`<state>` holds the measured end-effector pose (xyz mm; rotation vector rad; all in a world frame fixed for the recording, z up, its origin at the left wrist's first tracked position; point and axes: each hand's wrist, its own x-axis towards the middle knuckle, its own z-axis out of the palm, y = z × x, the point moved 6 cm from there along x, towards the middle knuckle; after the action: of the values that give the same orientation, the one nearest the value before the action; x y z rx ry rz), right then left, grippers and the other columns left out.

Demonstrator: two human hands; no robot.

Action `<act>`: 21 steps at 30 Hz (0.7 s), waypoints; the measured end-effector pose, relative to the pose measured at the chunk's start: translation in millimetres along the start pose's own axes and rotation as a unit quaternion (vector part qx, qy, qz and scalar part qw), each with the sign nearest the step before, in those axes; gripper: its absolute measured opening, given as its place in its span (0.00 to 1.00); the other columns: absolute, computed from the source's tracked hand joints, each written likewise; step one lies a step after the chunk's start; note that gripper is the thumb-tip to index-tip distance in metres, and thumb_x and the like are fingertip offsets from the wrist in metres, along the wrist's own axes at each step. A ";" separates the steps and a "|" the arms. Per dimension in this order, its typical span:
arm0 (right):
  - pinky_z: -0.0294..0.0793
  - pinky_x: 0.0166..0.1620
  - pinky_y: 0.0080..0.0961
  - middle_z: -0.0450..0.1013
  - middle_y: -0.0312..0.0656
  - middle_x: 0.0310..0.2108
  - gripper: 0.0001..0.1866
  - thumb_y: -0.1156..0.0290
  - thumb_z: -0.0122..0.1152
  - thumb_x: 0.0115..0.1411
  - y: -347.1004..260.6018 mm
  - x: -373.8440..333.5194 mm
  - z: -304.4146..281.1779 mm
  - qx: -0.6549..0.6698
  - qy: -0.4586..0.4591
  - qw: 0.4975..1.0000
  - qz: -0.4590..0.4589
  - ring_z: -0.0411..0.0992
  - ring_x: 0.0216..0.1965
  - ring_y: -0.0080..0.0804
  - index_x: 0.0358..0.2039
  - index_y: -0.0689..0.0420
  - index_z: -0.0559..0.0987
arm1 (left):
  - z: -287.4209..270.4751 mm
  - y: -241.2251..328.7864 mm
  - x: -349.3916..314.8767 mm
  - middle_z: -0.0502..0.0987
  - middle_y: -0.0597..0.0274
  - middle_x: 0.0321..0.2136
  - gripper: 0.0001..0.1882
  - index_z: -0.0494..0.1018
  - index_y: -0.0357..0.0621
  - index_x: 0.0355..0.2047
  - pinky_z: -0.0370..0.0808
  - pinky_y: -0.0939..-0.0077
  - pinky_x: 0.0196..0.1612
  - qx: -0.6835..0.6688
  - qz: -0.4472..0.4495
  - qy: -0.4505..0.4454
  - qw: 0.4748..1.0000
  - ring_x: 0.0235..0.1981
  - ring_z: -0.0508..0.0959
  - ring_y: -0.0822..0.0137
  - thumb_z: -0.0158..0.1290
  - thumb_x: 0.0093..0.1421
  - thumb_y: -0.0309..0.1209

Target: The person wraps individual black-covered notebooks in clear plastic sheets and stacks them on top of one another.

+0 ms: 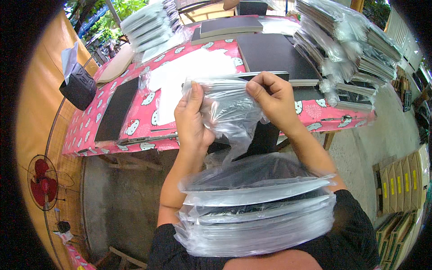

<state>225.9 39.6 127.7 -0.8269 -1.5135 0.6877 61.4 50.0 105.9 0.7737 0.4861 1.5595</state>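
Between my two hands, above the table's near edge, a clear plastic bag (231, 105) is stretched and creased, its lower end hanging loose. My left hand (191, 119) grips its left side, thumb on top. Thumb and fingers of my right hand (275, 100) pinch the upper right corner. Something flat and black (265, 139) shows behind and below the bag; I cannot tell whether it is inside. Close to my body, below my hands, is a stack of flat pieces in clear plastic (256, 216), some white-edged and some dark.
The table has a pink patterned cover (130, 128). White sheets (189, 67), a black panel (117, 110) and thick black boards (274, 54) lie on it. Plastic-wrapped stacks stand far left (148, 29) and far right (346, 40). A red fan (43, 182) is at left.
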 end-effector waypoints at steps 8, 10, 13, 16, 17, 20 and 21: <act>0.65 0.28 0.17 0.72 0.38 0.20 0.09 0.69 0.57 0.49 3.1 -9.2 2.8 -0.033 0.015 0.999 0.009 0.66 0.23 0.17 0.25 0.63 0.76 | 3.6 3.1 -6.3 0.74 0.58 0.27 0.11 0.69 0.34 0.34 0.72 0.80 0.32 0.026 0.077 0.032 0.996 0.27 0.74 0.71 0.51 0.52 0.28; 0.66 0.27 0.17 0.73 0.39 0.20 0.09 0.70 0.57 0.50 3.2 -11.6 1.6 -0.033 0.033 0.999 0.011 0.67 0.23 0.18 0.26 0.63 0.76 | -0.1 -2.3 -10.0 0.74 0.58 0.27 0.11 0.69 0.34 0.35 0.72 0.79 0.32 -0.006 0.053 0.020 0.998 0.27 0.74 0.71 0.51 0.52 0.28; 0.65 0.27 0.15 0.71 0.37 0.19 0.08 0.71 0.56 0.50 -3.1 -19.1 4.6 -0.046 0.049 0.998 -0.020 0.66 0.23 0.17 0.25 0.64 0.75 | -13.9 -13.7 -13.1 0.73 0.60 0.25 0.08 0.69 0.36 0.31 0.72 0.80 0.30 -0.017 0.034 -0.022 0.999 0.25 0.73 0.72 0.50 0.54 0.30; 0.63 0.28 0.12 0.70 0.34 0.20 0.08 0.72 0.56 0.51 -2.9 -22.9 4.7 -0.077 0.054 0.994 -0.058 0.64 0.23 0.15 0.25 0.64 0.75 | -13.3 -12.0 -19.5 0.73 0.62 0.24 0.08 0.67 0.39 0.26 0.71 0.82 0.28 -0.019 0.073 0.016 0.997 0.23 0.72 0.75 0.49 0.55 0.32; 0.63 0.28 0.12 0.70 0.34 0.20 0.07 0.72 0.56 0.51 0.2 -21.1 0.1 -0.080 0.068 0.993 -0.060 0.64 0.23 0.15 0.26 0.64 0.75 | -7.7 -13.9 -23.7 0.72 0.65 0.22 0.09 0.66 0.41 0.25 0.69 0.85 0.27 -0.013 0.057 0.015 0.998 0.23 0.70 0.78 0.48 0.55 0.33; 0.64 0.28 0.14 0.70 0.36 0.20 0.07 0.72 0.53 0.52 -0.2 -13.4 -7.4 -0.101 0.089 0.984 -0.120 0.65 0.22 0.19 0.23 0.63 0.74 | -13.1 -36.3 -30.1 0.71 0.68 0.23 0.07 0.67 0.41 0.27 0.68 0.86 0.29 0.086 -0.009 -0.036 0.996 0.24 0.69 0.79 0.48 0.56 0.31; 0.65 0.28 0.16 0.70 0.37 0.20 0.08 0.71 0.53 0.52 -5.3 -8.2 -12.3 -0.121 0.091 0.973 -0.174 0.66 0.21 0.21 0.23 0.63 0.74 | -9.2 -44.1 -32.1 0.70 0.69 0.25 0.05 0.68 0.41 0.29 0.67 0.86 0.31 0.140 -0.032 -0.069 0.987 0.27 0.69 0.79 0.47 0.56 0.30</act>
<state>237.7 29.3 128.6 -0.7558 -1.5401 0.1650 85.7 26.1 62.4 1.0628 0.6300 1.3845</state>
